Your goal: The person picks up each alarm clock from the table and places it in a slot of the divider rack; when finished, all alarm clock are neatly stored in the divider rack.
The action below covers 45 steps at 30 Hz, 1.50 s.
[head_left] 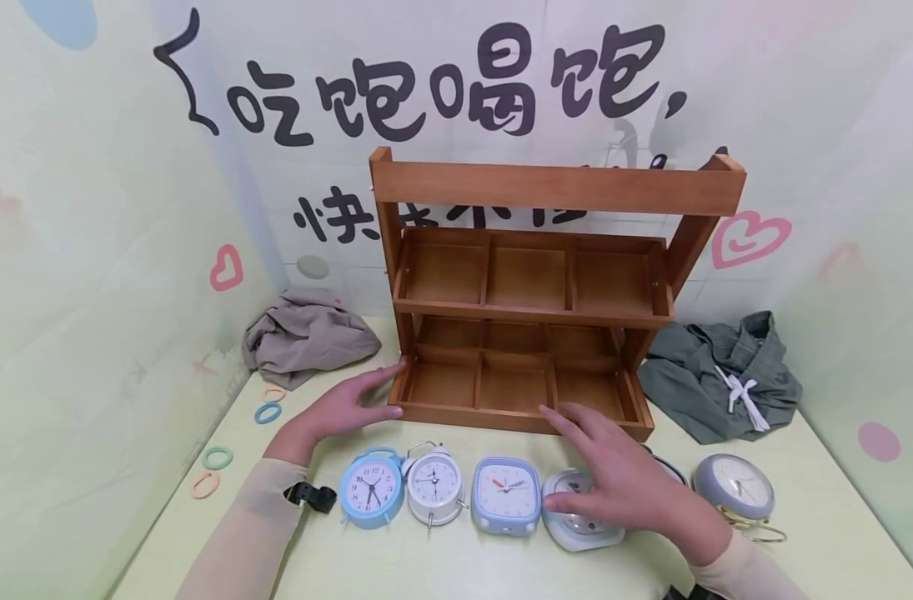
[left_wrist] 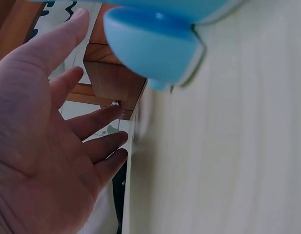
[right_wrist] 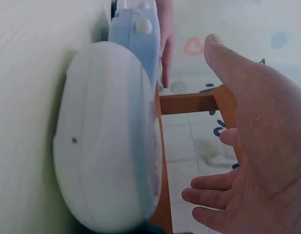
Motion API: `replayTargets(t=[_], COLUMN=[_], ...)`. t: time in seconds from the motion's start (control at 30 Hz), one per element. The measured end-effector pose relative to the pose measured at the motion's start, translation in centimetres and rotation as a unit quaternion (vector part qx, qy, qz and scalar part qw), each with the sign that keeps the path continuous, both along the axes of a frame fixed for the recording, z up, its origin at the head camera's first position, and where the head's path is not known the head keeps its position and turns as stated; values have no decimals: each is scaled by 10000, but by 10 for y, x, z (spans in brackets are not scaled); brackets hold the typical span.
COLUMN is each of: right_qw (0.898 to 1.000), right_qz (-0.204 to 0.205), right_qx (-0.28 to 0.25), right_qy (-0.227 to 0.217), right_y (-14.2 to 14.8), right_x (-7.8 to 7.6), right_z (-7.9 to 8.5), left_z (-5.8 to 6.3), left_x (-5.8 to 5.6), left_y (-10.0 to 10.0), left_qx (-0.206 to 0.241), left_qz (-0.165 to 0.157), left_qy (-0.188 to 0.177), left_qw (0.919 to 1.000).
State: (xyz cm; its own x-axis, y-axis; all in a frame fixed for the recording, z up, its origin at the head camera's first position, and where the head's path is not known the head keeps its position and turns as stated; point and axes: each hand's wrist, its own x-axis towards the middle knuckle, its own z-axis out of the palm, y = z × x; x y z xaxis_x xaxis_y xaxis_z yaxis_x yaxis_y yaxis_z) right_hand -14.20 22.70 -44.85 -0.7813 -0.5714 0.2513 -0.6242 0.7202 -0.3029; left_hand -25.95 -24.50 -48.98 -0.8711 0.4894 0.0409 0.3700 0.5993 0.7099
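A brown wooden two-tier shelf (head_left: 554, 185) with divided trays stands at the back of the table. At its lower left end is my left hand (head_left: 339, 410), fingers extended at the tray's corner; contact is unclear. My right hand (head_left: 630, 483) reaches over the clocks toward the lower tray's front, its fingers spread and holding nothing. Beneath it, a white and pale-blue clock (head_left: 585, 540) is partly hidden. To the left are a blue square clock (head_left: 505, 493), a white twin-bell clock (head_left: 435, 487) and a light-blue round clock (head_left: 371, 492). A grey-blue clock (head_left: 735, 486) lies tilted at the right.
A taupe cloth (head_left: 306, 337) is bunched left of the shelf, and a dark green cloth (head_left: 714, 379) with a white tie lies right of it. Small coloured rings, including a green ring (head_left: 217, 457), lie along the left edge. Printed fabric walls enclose the table.
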Motion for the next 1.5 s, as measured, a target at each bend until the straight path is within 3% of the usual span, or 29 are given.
replayTargets(t=[0.3, 0.5, 0.93, 1.33, 1.5], right_qw=[9998, 9984, 9933, 9944, 9941], right_qz=[152, 297, 420, 479, 394], right_qx=[99, 144, 423, 534, 644], right_qy=[-119, -465, -991, -774, -779], right_y=[-12, -23, -39, -52, -54], right_x=[3, 5, 9, 10, 10], right_z=[-8, -10, -18, -21, -22], left_z=[-7, -8, -10, -14, -14], left_x=[-3, -4, -5, -6, -6], left_y=[-1, -1, -2, -2, 0], left_qx=[-4, -82, 216, 538, 558], left_qz=[73, 211, 361, 379, 340], left_qy=[-172, -238, -350, -596, -542], left_qw=[9998, 9995, 9985, 9961, 9964])
